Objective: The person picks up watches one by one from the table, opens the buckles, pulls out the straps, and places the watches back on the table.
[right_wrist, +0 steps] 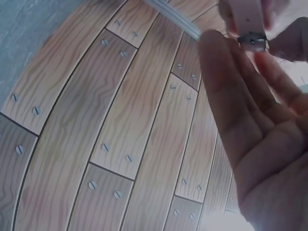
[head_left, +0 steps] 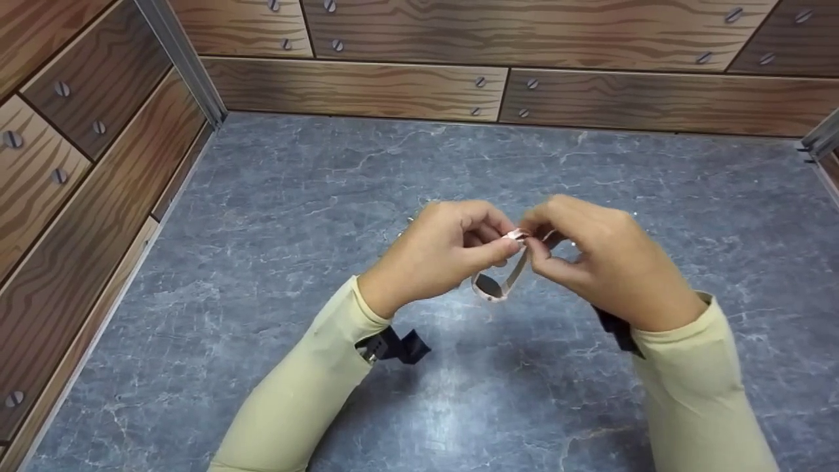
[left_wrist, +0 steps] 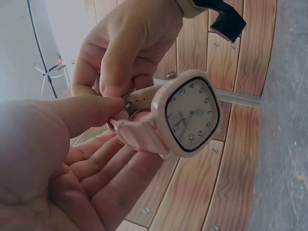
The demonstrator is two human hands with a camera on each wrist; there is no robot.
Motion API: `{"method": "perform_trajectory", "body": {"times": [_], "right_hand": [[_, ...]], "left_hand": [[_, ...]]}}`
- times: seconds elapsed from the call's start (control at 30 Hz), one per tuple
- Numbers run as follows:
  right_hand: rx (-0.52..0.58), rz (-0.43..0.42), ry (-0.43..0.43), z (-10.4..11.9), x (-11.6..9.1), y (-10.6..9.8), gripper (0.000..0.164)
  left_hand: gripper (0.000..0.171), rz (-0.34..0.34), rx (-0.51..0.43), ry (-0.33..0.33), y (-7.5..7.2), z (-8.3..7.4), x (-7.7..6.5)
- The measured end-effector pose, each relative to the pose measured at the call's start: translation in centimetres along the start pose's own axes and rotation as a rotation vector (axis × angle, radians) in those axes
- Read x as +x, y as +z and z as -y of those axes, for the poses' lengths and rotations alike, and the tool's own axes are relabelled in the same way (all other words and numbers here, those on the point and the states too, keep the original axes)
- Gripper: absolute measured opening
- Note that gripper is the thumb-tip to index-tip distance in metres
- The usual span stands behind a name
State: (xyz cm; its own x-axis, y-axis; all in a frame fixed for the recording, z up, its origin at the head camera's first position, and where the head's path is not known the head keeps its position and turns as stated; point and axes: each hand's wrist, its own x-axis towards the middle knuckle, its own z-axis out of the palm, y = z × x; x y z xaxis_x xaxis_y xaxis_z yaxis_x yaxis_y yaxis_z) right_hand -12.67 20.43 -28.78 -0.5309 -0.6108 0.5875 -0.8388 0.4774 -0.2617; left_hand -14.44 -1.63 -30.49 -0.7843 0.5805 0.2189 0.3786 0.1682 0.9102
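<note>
A pale pink wristwatch (left_wrist: 192,115) with a rounded-square dial hangs below both hands above the table, its strap formed into a loop. My left hand (head_left: 446,242) pinches one part of the strap (left_wrist: 139,134) between thumb and fingers. From the other side, my right hand (head_left: 600,252) pinches the strap close to the metal buckle (right_wrist: 253,42), thumb and fingertips meeting there. Numerals and hands show on the dial in the left wrist view; in the head view the watch's dark side shows between the hands. The fingertips partly hide the strap ends.
The grey marbled table (head_left: 328,170) spreads beneath the hands. Wood-patterned panels (head_left: 406,88) stand behind and at the left, with a metal corner post (head_left: 180,59) between them. Small light specks lie behind the left hand. Dark straps circle both wrists.
</note>
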Motion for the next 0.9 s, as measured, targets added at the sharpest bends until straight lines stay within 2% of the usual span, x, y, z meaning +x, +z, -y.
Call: {"method": "perform_trajectory", "body": {"times": [0.17,0.33,0.6,0.7,0.9], "right_hand": [[-0.044,0.083,-0.008,0.1,-0.1,-0.2,0.022],[-0.088,0.094,-0.024,0.1,-0.1,0.0,0.024],[-0.053,0.062,-0.091,-0.3,-0.1,0.3,0.029],[-0.058,0.061,-0.103,-0.4,-0.1,0.5,0.028],[-0.058,0.008,-0.120,-0.4,0.1,0.9,0.029]], "left_hand": [[0.010,0.056,0.002,-0.027,0.0,0.0,-0.1],[0.011,0.075,0.053,-0.012,0.1,0.1,-0.2],[0.010,0.041,0.257,0.079,-0.1,0.2,-0.1],[0.008,0.032,0.250,0.074,-0.2,0.2,-0.2],[0.006,0.022,0.156,0.023,-0.2,0.0,-0.2]]}}
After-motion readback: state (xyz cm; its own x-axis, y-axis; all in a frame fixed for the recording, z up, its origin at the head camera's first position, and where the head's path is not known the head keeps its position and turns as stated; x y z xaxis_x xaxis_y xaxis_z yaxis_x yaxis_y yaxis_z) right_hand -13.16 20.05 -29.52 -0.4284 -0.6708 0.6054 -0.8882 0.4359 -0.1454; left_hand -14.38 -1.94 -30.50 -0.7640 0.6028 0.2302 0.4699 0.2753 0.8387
